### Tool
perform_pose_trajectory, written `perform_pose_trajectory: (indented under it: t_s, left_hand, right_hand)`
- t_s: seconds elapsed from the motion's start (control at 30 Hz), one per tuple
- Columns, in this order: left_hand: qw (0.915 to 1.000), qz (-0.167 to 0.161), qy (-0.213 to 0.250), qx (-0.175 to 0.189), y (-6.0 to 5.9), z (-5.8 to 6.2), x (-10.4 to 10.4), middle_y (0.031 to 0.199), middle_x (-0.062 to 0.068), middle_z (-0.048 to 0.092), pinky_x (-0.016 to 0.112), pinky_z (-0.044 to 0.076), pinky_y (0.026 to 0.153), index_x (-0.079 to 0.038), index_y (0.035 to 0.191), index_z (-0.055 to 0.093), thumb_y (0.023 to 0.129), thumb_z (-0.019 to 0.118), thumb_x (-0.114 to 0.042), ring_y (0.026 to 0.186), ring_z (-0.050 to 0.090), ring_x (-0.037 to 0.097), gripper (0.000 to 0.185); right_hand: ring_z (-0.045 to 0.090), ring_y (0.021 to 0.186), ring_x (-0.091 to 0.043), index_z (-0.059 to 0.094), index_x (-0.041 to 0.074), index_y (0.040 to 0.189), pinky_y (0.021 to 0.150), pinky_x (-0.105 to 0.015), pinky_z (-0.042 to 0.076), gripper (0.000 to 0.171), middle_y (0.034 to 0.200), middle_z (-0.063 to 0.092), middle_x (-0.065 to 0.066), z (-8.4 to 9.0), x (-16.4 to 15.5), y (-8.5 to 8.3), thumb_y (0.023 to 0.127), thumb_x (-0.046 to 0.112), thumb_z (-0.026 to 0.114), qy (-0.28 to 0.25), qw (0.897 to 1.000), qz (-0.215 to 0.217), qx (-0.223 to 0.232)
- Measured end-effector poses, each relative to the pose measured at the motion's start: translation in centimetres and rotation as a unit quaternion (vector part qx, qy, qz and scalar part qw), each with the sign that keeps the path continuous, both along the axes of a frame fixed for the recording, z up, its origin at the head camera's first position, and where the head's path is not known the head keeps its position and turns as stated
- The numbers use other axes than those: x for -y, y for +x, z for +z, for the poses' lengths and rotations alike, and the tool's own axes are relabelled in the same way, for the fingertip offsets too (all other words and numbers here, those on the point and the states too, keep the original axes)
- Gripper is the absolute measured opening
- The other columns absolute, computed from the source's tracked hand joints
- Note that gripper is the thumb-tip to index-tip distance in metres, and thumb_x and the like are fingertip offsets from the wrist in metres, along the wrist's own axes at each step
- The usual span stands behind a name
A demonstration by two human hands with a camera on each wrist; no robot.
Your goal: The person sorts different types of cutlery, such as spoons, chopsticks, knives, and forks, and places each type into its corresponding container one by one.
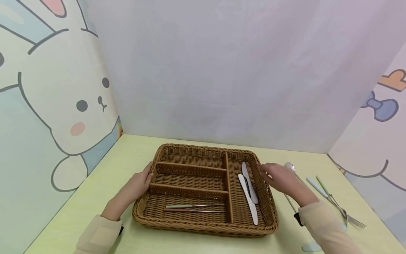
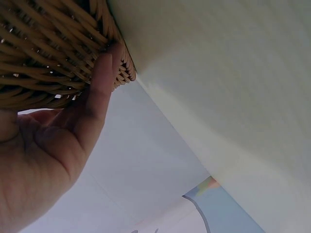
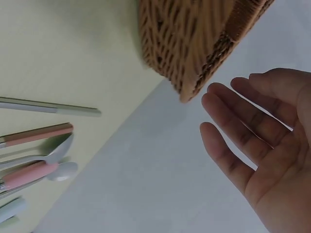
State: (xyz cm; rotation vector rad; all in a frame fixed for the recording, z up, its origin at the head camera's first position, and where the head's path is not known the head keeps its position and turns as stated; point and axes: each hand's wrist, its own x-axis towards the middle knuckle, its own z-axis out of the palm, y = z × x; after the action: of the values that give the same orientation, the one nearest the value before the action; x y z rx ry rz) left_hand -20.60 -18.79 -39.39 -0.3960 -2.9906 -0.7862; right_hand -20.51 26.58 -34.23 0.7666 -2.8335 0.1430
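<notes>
A brown wicker basket (image 1: 203,230) with several compartments sits on the table. My left hand (image 1: 135,185) grips its left side; in the left wrist view the fingers (image 2: 99,90) lie along the outer woven wall. Beside the right rim is my right hand (image 1: 280,178). The right wrist view shows its fingers loosely spread and apart from the basket wall (image 3: 180,43), holding nothing. Two table knives (image 1: 248,190) lie lengthwise in the right compartment. In the front left compartment rest two metal-tipped chopsticks, one with a green handle (image 1: 179,206), the other a brown handle (image 1: 174,210).
Right of the basket, loose cutlery lies on the pale yellow table (image 1: 142,243): a spoon (image 1: 290,166), a fork (image 1: 354,221) and pieces with blue (image 1: 317,187) and green handles (image 1: 323,184). A pale wall (image 1: 222,70) rises behind, with rabbit-printed panels (image 1: 63,91) at the sides.
</notes>
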Motion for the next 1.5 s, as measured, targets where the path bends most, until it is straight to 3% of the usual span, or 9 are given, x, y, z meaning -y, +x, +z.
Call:
perform_pose_trajectory:
  t_s: [0.13, 0.27, 0.43, 0.57, 0.83, 1.0, 1.23, 1.4, 1.5]
  left_hand:
    - [1.0, 0.001, 0.0, 0.005, 0.1, 0.1, 0.0, 0.058, 0.005, 0.045, 0.027, 0.036, 0.048, 0.011, 0.141, 0.02, 0.098, 0.038, -0.011, 0.044, 0.042, 0.013, 0.052]
    - [1.0, 0.002, 0.003, 0.004, 0.1, 0.1, 0.0, 0.058, 0.005, 0.045, 0.027, 0.036, 0.047, 0.011, 0.141, 0.02, 0.098, 0.038, -0.011, 0.044, 0.042, 0.013, 0.051]
    - [1.0, 0.001, 0.006, 0.004, 0.0, 0.1, 0.0, 0.057, 0.005, 0.044, 0.027, 0.035, 0.046, 0.011, 0.141, 0.019, 0.098, 0.038, -0.012, 0.042, 0.039, 0.013, 0.052]
    - [1.0, 0.0, 0.005, 0.004, 0.0, 0.0, 0.0, 0.056, 0.004, 0.043, 0.027, 0.035, 0.046, 0.011, 0.141, 0.019, 0.098, 0.038, -0.011, 0.041, 0.039, 0.012, 0.052]
    - [1.0, -0.001, 0.005, 0.004, 0.0, 0.1, 0.0, 0.056, 0.005, 0.045, 0.027, 0.035, 0.046, 0.012, 0.141, 0.019, 0.098, 0.038, -0.011, 0.041, 0.04, 0.012, 0.052]
    - [1.0, -0.002, 0.006, 0.004, 0.0, 0.1, 0.0, 0.056, 0.005, 0.044, 0.027, 0.035, 0.046, 0.012, 0.141, 0.019, 0.098, 0.038, -0.011, 0.041, 0.04, 0.012, 0.052]
    - [1.0, -0.004, 0.006, 0.001, 0.0, 0.0, 0.0, 0.056, 0.004, 0.043, 0.027, 0.035, 0.046, 0.012, 0.141, 0.019, 0.098, 0.038, -0.011, 0.041, 0.038, 0.012, 0.052]
    - [1.0, -0.004, 0.005, 0.001, 0.0, 0.0, 0.1, 0.055, 0.004, 0.043, 0.027, 0.034, 0.046, 0.012, 0.141, 0.019, 0.098, 0.038, -0.011, 0.04, 0.038, 0.012, 0.052]
    - [1.0, -0.003, 0.006, 0.003, 0.0, 0.1, 0.1, 0.055, 0.004, 0.043, 0.027, 0.034, 0.046, 0.011, 0.141, 0.019, 0.098, 0.038, -0.011, 0.04, 0.038, 0.012, 0.052]
  right_hand:
    - [0.06, 0.065, -0.016, 0.066, 0.004, 0.09, 0.054, -0.03, 0.046, 0.013, 0.082, 0.067, -0.007, -1.0, -1.6, 0.0, 0.08, 0.0, 0.06, 0.006, 0.999, -0.032, -0.019]
    - [0.055, 0.06, -0.015, 0.062, 0.005, 0.086, 0.047, -0.031, 0.041, 0.009, 0.074, 0.062, -0.003, -1.9, -3.0, 0.2, 0.077, 0.001, 0.061, 0.007, 0.997, -0.082, 0.008]
    - [0.033, 0.053, -0.011, 0.048, 0.01, 0.069, 0.044, -0.027, 0.026, 0.018, 0.058, 0.036, 0.003, -3.2, -4.5, 0.7, 0.078, 0.002, 0.062, -0.004, 0.989, -0.135, 0.055]
    - [0.025, 0.053, -0.011, 0.036, 0.012, 0.064, 0.046, -0.026, 0.02, 0.03, 0.058, 0.025, 0.003, -4.2, -5.4, 0.9, 0.076, 0.0, 0.061, -0.013, 0.988, -0.146, 0.048]
    - [0.026, 0.051, -0.012, 0.031, 0.015, 0.053, 0.045, -0.027, 0.022, 0.035, 0.063, 0.036, -0.003, -5.0, -6.3, 1.3, 0.078, 0.002, 0.052, -0.017, 0.976, -0.189, 0.103]
    - [0.032, 0.051, -0.012, 0.038, 0.013, 0.056, 0.047, -0.027, 0.026, 0.03, 0.063, 0.042, -0.004, -5.4, -6.6, 1.3, 0.08, 0.003, 0.053, -0.008, 0.978, -0.176, 0.111]
    - [0.037, 0.05, -0.016, 0.041, 0.01, 0.057, 0.047, -0.028, 0.029, 0.027, 0.103, 0.054, -0.034, -5.9, -6.8, 1.3, 0.077, 0.002, 0.057, -0.002, 0.98, -0.172, 0.098]
    - [0.057, 0.081, -0.041, 0.044, 0.009, 0.057, 0.049, -0.032, 0.034, 0.023, 0.087, 0.063, -0.027, -6.0, -6.7, 0.9, 0.075, 0.001, 0.057, 0.007, 0.979, -0.178, 0.101]
    - [0.057, 0.077, -0.036, 0.05, 0.006, 0.063, 0.05, -0.033, 0.036, 0.013, 0.072, 0.061, -0.014, -6.0, -6.6, 0.7, 0.073, 0.001, 0.058, 0.009, 0.977, -0.182, 0.112]
